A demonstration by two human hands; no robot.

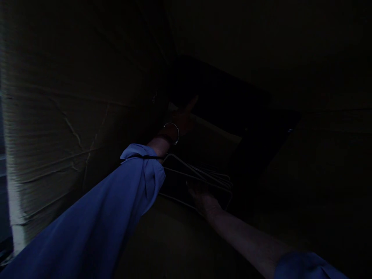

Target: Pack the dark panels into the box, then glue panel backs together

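Deep in a dim cardboard box, my left hand (183, 118) reaches forward with its index finger stretched out, near the edge of a large dark flat piece (221, 99). It seems to hold nothing, though the other fingers are hard to see. Nearer to me is a stack of thin dark panels (174, 182) with pale rims and rounded corners, tilted and slightly fanned. My right hand (205, 197) is on the near side of this stack, gripping it by the lower edge; some of its fingers are lost in the dark. What the panels are cannot be made out.
The creased cardboard wall (58, 128) of the box rises on the left, its edge lit from outside. Another dark flat piece (264, 143) lies at the right of the box's bottom. Blue sleeves and a bracelet (178, 133) are on my arms.
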